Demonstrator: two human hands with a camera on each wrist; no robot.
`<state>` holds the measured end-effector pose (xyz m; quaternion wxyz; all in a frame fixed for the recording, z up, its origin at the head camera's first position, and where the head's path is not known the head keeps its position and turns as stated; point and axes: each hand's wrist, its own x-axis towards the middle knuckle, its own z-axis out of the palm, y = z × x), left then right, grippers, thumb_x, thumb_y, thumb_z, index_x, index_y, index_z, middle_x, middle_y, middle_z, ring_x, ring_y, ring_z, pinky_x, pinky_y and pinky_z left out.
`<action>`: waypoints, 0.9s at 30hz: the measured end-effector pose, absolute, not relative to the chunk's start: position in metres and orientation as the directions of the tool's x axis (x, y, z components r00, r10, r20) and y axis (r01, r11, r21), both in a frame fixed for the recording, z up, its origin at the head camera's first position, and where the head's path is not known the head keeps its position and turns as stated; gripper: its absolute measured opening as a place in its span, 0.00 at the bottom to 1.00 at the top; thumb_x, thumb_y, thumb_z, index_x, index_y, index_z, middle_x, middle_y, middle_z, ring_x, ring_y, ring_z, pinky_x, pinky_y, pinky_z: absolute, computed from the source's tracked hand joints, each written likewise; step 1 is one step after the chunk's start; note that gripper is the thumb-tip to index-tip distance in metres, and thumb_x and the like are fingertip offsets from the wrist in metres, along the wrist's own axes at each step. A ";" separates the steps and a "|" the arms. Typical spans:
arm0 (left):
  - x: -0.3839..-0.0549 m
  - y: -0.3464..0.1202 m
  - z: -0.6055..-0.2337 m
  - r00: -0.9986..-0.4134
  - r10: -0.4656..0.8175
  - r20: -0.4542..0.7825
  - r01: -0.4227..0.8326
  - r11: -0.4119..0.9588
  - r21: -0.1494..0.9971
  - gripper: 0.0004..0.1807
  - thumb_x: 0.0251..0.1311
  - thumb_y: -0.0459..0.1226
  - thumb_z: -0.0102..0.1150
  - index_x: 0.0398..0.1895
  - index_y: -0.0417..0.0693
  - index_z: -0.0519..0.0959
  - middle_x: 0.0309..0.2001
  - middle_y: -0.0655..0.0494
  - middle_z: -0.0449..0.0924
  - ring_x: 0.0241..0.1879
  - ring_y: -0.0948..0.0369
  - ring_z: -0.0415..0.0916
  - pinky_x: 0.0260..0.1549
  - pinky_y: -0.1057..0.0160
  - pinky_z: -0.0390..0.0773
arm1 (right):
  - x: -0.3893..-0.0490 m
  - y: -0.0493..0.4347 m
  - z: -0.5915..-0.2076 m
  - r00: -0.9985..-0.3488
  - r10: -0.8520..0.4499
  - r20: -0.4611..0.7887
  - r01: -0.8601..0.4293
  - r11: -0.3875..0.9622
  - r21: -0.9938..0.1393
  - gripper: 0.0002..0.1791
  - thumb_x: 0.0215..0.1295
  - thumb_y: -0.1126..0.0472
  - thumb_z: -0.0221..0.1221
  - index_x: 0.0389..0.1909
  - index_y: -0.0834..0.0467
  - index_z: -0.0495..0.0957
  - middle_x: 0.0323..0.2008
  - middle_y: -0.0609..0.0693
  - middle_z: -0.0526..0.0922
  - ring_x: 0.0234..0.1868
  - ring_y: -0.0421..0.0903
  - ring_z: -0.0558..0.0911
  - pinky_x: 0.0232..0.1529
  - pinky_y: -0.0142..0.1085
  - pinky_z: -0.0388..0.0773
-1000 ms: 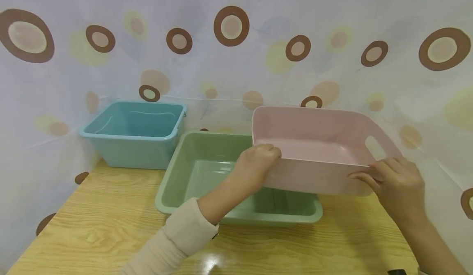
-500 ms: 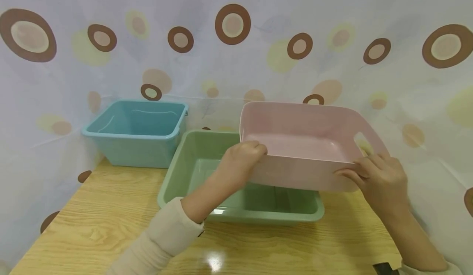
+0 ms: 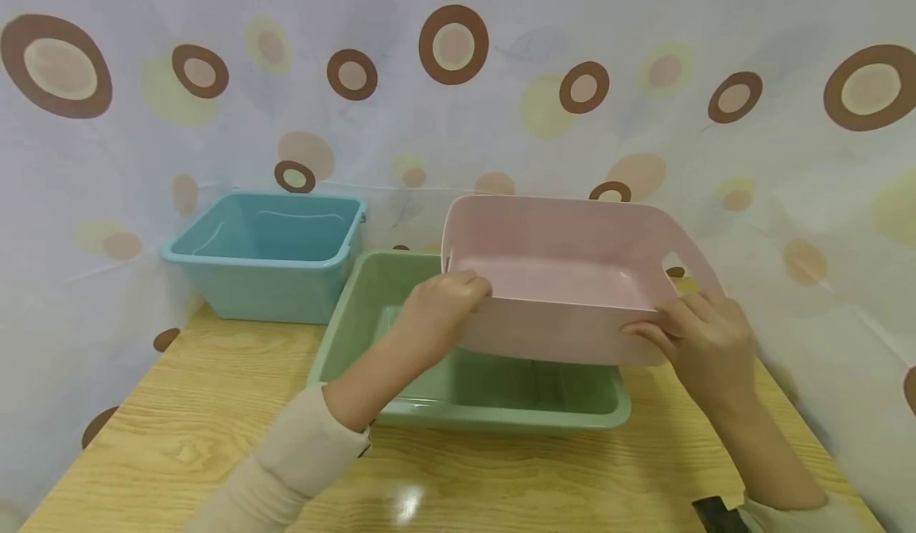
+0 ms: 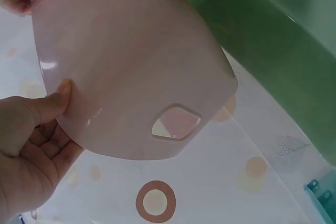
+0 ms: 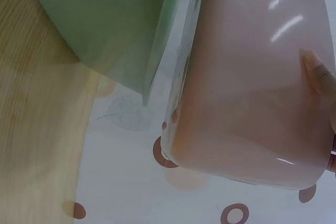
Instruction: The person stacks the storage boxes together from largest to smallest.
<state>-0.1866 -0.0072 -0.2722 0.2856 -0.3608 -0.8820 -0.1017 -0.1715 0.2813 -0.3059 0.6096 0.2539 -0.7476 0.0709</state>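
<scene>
A pink plastic bin [image 3: 558, 330] with handle holes in its ends is held up over the right part of a larger green basin [image 3: 501, 418]. My left hand [image 3: 444, 310] grips the bin's near rim at its left end. At the other end, my right hand [image 3: 704, 346] pinches the same rim, thumb on the outer wall. In the left wrist view the left thumb presses the pink wall [image 4: 121, 51] while the fingers curl behind the rim. The right wrist view shows the pink bin [image 5: 247, 93] beside the green basin [image 5: 105, 24], with a gap between them.
A light blue bin [image 3: 265, 290] stands at the back left, beside the green basin. All rests on a wood-grain table [image 3: 164, 422]. Behind hangs a pale curtain [image 3: 401, 8] with brown rings. A black strap [image 3: 716, 513] shows at the right sleeve.
Both hands have carried the pink bin leftward, further over the green basin. The grips on its rim look the same. The green basin and the blue bin have stayed in place.
</scene>
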 end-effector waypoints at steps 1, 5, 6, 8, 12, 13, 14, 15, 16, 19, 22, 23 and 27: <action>-0.187 -0.009 -0.273 -0.576 0.573 0.583 0.693 0.721 -0.024 0.07 0.48 0.26 0.60 0.24 0.46 0.75 0.25 0.57 0.75 0.25 0.61 0.74 0.24 0.66 0.76 | -0.172 0.279 -0.306 -0.126 -0.296 0.947 -0.470 0.858 0.206 0.33 0.52 0.35 0.48 0.13 0.63 0.71 0.12 0.55 0.72 0.15 0.53 0.69 0.19 0.45 0.62; -0.188 -0.018 -0.275 -0.574 0.557 0.599 0.691 0.723 -0.010 0.06 0.48 0.28 0.62 0.25 0.46 0.76 0.26 0.57 0.77 0.26 0.61 0.76 0.25 0.65 0.76 | -0.176 0.272 -0.305 -0.128 -0.305 0.944 -0.489 0.847 0.208 0.32 0.52 0.36 0.50 0.13 0.63 0.70 0.12 0.55 0.71 0.17 0.53 0.70 0.21 0.44 0.65; -0.188 -0.020 -0.275 -0.578 0.553 0.600 0.691 0.723 -0.001 0.06 0.48 0.28 0.62 0.25 0.46 0.76 0.26 0.57 0.78 0.27 0.60 0.76 0.26 0.65 0.77 | -0.177 0.270 -0.306 -0.126 -0.304 0.944 -0.493 0.845 0.207 0.32 0.52 0.36 0.50 0.13 0.63 0.70 0.12 0.55 0.71 0.17 0.53 0.70 0.21 0.44 0.65; -0.189 -0.024 -0.276 -0.575 0.551 0.605 0.694 0.720 0.006 0.06 0.48 0.27 0.62 0.25 0.45 0.76 0.26 0.57 0.78 0.27 0.61 0.76 0.26 0.65 0.77 | -0.179 0.267 -0.306 -0.127 -0.308 0.943 -0.503 0.839 0.206 0.32 0.51 0.36 0.51 0.13 0.64 0.70 0.12 0.55 0.71 0.17 0.53 0.71 0.23 0.43 0.67; -0.191 -0.033 -0.277 -0.575 0.550 0.606 0.703 0.711 0.023 0.07 0.48 0.26 0.61 0.25 0.46 0.75 0.27 0.56 0.77 0.27 0.61 0.75 0.27 0.64 0.77 | -0.182 0.262 -0.308 -0.139 -0.321 0.937 -0.506 0.836 0.212 0.31 0.52 0.37 0.51 0.13 0.64 0.70 0.12 0.55 0.71 0.17 0.52 0.70 0.23 0.42 0.67; -0.191 -0.035 -0.277 -0.573 0.549 0.608 0.706 0.707 0.027 0.07 0.49 0.26 0.61 0.25 0.46 0.75 0.27 0.56 0.78 0.27 0.61 0.75 0.27 0.64 0.77 | -0.183 0.260 -0.308 -0.142 -0.326 0.934 -0.507 0.835 0.215 0.31 0.52 0.37 0.51 0.14 0.63 0.70 0.12 0.55 0.71 0.17 0.52 0.70 0.23 0.42 0.66; -0.191 -0.037 -0.276 -0.574 0.549 0.608 0.707 0.707 0.030 0.06 0.49 0.27 0.61 0.25 0.46 0.75 0.27 0.56 0.78 0.28 0.61 0.75 0.27 0.65 0.77 | -0.184 0.258 -0.309 -0.144 -0.328 0.934 -0.507 0.835 0.216 0.31 0.52 0.37 0.51 0.13 0.63 0.70 0.12 0.54 0.70 0.17 0.52 0.69 0.22 0.42 0.66; -0.191 -0.040 -0.276 -0.575 0.550 0.606 0.709 0.705 0.033 0.06 0.50 0.28 0.61 0.25 0.46 0.75 0.27 0.56 0.78 0.28 0.61 0.76 0.28 0.64 0.77 | -0.185 0.256 -0.309 -0.144 -0.330 0.933 -0.509 0.833 0.216 0.30 0.52 0.38 0.51 0.13 0.63 0.70 0.12 0.54 0.69 0.17 0.51 0.68 0.22 0.41 0.66; -0.191 -0.042 -0.276 -0.574 0.551 0.606 0.710 0.704 0.032 0.05 0.50 0.29 0.61 0.26 0.45 0.75 0.28 0.56 0.78 0.28 0.61 0.76 0.28 0.64 0.77 | -0.186 0.254 -0.309 -0.142 -0.331 0.933 -0.510 0.832 0.218 0.30 0.52 0.38 0.51 0.13 0.63 0.69 0.11 0.54 0.69 0.16 0.51 0.67 0.22 0.41 0.65; -0.192 -0.049 -0.277 -0.568 0.553 0.609 0.714 0.700 0.030 0.05 0.50 0.29 0.61 0.26 0.45 0.75 0.27 0.56 0.77 0.28 0.61 0.75 0.29 0.65 0.77 | -0.189 0.247 -0.310 -0.133 -0.331 0.934 -0.512 0.830 0.221 0.30 0.52 0.37 0.51 0.12 0.62 0.68 0.10 0.52 0.66 0.15 0.49 0.65 0.21 0.40 0.64; -0.194 -0.056 -0.278 -0.557 0.557 0.616 0.722 0.692 0.026 0.06 0.49 0.27 0.62 0.25 0.45 0.74 0.26 0.57 0.76 0.27 0.61 0.74 0.28 0.65 0.76 | -0.190 0.242 -0.311 -0.139 -0.328 0.935 -0.511 0.832 0.216 0.31 0.51 0.37 0.51 0.11 0.62 0.68 0.10 0.51 0.66 0.16 0.49 0.65 0.21 0.39 0.64; -0.194 -0.057 -0.279 -0.553 0.560 0.617 0.726 0.687 0.026 0.07 0.49 0.27 0.62 0.25 0.45 0.74 0.26 0.57 0.76 0.27 0.61 0.74 0.28 0.66 0.76 | -0.190 0.240 -0.311 -0.143 -0.326 0.935 -0.508 0.835 0.213 0.31 0.51 0.37 0.51 0.11 0.62 0.68 0.09 0.51 0.65 0.16 0.49 0.65 0.20 0.39 0.64; -0.196 -0.064 -0.280 -0.552 0.563 0.615 0.729 0.684 0.028 0.07 0.48 0.28 0.63 0.26 0.45 0.74 0.26 0.56 0.77 0.28 0.61 0.75 0.29 0.65 0.77 | -0.191 0.233 -0.314 -0.148 -0.322 0.935 -0.501 0.840 0.209 0.31 0.52 0.37 0.51 0.10 0.62 0.68 0.09 0.51 0.65 0.16 0.49 0.65 0.19 0.39 0.63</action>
